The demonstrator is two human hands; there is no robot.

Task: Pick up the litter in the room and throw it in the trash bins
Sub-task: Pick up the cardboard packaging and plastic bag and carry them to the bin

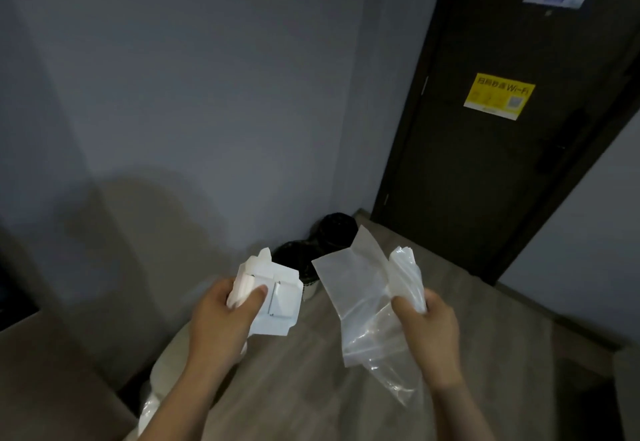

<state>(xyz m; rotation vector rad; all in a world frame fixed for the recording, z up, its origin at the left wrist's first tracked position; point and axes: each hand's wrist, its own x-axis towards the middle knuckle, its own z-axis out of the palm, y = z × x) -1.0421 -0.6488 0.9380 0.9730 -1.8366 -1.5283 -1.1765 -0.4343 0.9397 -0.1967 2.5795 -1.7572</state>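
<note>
The left hand (225,316) grips a flattened white carton (273,297), thumb pressed on top. The right hand (427,323) pinches clear plastic bags (367,305). Both hover above two black-lined bins (311,250) in the corner.

My left hand (221,316) grips a flattened white carton (273,297); my right hand (427,328) pinches a clear plastic bag (367,305). Two black-lined trash bins (311,250) stand far, in the corner, left of the dark door (502,163).
</note>
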